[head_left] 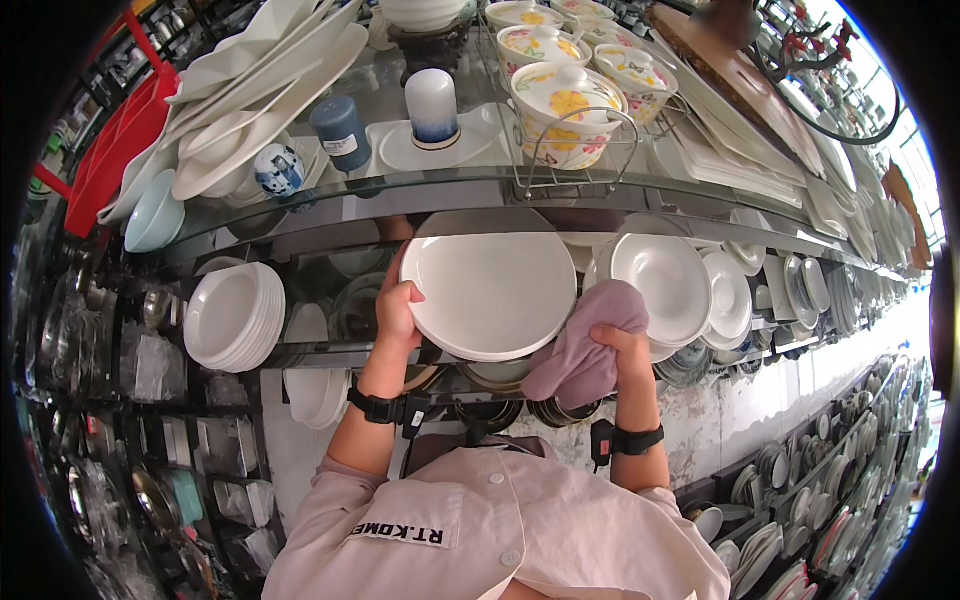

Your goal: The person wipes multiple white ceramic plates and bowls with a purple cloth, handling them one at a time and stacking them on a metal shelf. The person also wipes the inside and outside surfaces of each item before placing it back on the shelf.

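A large white round plate [491,292] lies or is held at the front of the shelf below the glass top. My left hand [397,311] grips its left rim, thumb over the edge and fingers out of sight. In my right hand [624,349] is a bunched mauve cloth [581,345], close to the plate's right rim. The cloth hides part of that rim, so whether it presses on the plate I cannot tell. Whether other plates sit directly under the large one is also hidden.
White bowls [660,289] stand right of the cloth, and a stack of white oval dishes [234,316] at the left. Above, the glass shelf [450,196] bears flowered lidded pots [568,112] in a wire rack, a blue-and-white jar [431,109] and a blue candle-like cylinder [341,133].
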`<state>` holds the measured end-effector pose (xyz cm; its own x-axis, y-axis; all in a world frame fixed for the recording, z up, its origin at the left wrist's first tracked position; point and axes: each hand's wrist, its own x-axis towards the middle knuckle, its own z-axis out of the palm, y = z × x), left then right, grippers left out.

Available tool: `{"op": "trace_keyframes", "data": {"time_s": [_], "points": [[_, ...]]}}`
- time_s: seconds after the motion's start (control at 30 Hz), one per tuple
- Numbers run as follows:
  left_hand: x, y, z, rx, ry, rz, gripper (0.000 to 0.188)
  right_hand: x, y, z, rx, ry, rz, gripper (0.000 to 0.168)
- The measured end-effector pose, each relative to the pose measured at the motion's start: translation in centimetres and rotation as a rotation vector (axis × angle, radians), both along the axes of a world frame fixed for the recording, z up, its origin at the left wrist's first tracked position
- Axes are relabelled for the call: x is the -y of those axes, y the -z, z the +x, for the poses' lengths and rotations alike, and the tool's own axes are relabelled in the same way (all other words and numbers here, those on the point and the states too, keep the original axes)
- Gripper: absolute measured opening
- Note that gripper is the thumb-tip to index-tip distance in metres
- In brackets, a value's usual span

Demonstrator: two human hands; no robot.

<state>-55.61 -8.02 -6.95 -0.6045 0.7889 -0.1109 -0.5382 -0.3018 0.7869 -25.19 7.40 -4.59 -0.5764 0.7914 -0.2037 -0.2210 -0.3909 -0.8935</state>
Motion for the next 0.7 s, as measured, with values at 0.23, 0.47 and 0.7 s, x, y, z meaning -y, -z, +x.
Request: {"op": "trace_keyframes", "data": {"time_s": [0.23,0.47,0.7], "points": [[0.1,-0.1,0.0,-0.011,-0.002,0.001,0.089,0.8,-1.5,1.4,-0.033,-0.150,0.092,0.065],[0.1,0.1,0.3,-0.057,-0.012,-0.006,0.090,2.0,-1.1,-0.3,-0.044,-0.172,-0.039,0.091],[0.0,0.1,0.7,-0.074,-0.041,0.041,0.089,1.9,-0.5,-1.0,-0.139,-0.191,-0.099,0.095]]}}
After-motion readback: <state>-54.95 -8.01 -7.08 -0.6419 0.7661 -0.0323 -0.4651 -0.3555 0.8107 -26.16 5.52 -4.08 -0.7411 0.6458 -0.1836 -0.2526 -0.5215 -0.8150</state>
